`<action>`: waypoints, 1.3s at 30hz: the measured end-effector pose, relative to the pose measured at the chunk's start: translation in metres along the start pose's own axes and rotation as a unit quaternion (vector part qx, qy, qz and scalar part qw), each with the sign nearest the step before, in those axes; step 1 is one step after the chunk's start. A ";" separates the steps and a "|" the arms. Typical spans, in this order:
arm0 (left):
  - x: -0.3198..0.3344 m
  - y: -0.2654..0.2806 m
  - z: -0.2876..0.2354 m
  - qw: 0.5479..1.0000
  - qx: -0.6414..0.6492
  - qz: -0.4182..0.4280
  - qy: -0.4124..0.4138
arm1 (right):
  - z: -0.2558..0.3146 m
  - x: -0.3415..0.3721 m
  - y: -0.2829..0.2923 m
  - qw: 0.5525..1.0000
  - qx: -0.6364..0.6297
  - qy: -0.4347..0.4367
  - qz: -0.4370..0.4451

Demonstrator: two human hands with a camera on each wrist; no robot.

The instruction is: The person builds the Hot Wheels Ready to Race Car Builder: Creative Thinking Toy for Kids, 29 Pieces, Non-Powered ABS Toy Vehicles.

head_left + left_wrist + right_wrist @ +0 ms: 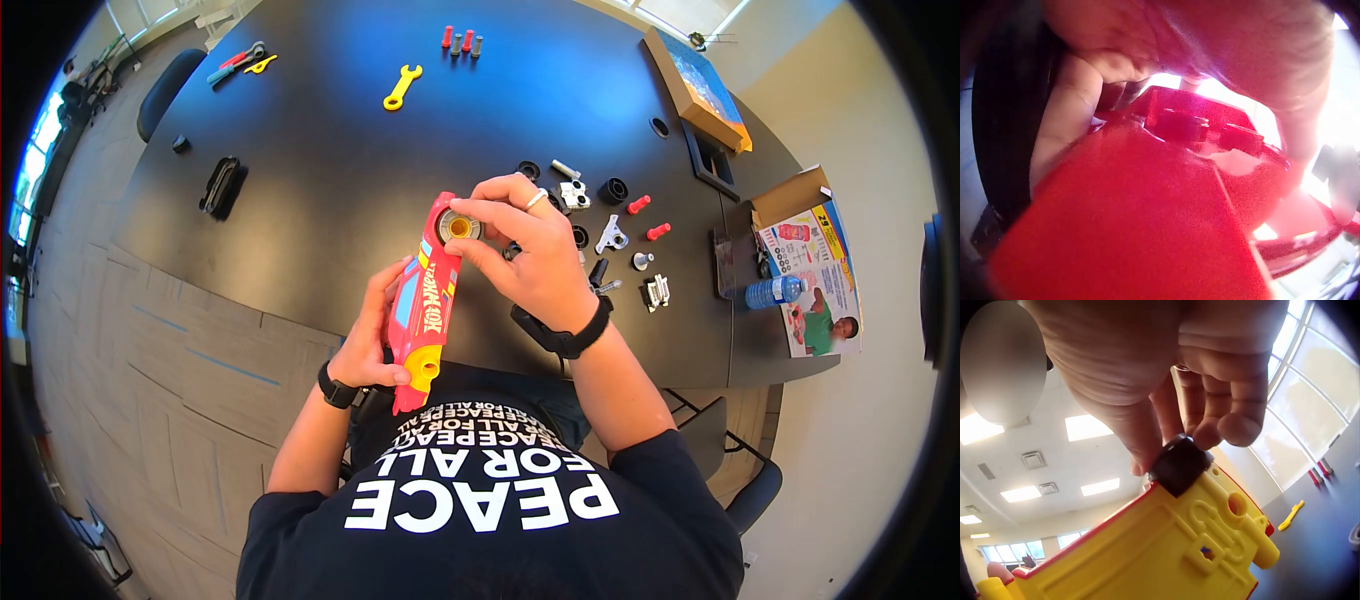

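red car (pixel 428 300) stretches outward, left hand (pixel 368 340) gripping, right hand (pixel 535 255) pinching wheel (pixel 459 228)

One red-and-yellow plastic toy car (pixel 437 290) is showing; two red plastic pegs (pixel 447 37) and two grey plastic pegs (pixel 456 45) are grouping together, two more red pegs (pixel 639 205) sitting apart.

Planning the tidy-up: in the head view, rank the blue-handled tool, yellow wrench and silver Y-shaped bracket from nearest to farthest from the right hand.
From the right hand:
1. Silver Y-shaped bracket, just to its right.
2. Yellow wrench, ahead and left.
3. Blue-handled tool, far left.
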State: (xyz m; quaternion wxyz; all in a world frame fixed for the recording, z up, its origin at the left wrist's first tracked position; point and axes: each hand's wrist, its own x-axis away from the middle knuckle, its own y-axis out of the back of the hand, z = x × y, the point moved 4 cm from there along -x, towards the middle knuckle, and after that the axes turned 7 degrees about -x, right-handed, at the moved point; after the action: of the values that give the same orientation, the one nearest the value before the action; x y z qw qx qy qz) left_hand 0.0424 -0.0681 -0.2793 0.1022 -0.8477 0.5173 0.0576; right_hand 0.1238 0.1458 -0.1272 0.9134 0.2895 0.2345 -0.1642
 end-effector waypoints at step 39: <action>0.001 -0.003 0.000 1.000 -0.007 0.008 -0.002 | -0.020 0.008 0.009 0.991 -0.129 0.003 0.039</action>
State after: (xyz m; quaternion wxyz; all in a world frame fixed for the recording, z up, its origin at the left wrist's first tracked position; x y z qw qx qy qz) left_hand 0.0459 -0.0681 -0.2789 0.0975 -0.8440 0.5235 0.0639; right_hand 0.1279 0.1634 -0.1419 0.9481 0.1785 0.2448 -0.0961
